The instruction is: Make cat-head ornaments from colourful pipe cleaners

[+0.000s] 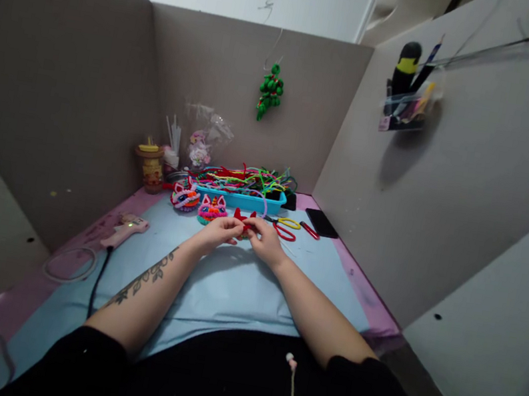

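Note:
My left hand (219, 231) and my right hand (264, 240) meet over the middle of the table, their fingertips closed on a small red pipe-cleaner piece (240, 215). Two pointed red tips stick up behind the fingers; most of the piece is hidden. Just left of my hands sits a colourful pipe-cleaner animal head (212, 209) with pink-edged ears, and a similar head (185, 198) stands beside it. To the right lie scissors (285, 232) with red handles and a yellow-handled tool (288, 223).
Behind my hands is a blue tray (238, 201) heaped with coloured pipe cleaners. A pink glue gun (125, 231) with a lit green light lies left. A jar (151, 169) stands at back left, a phone (322, 223) and red cutter (310, 230) at right. Partition walls surround the table.

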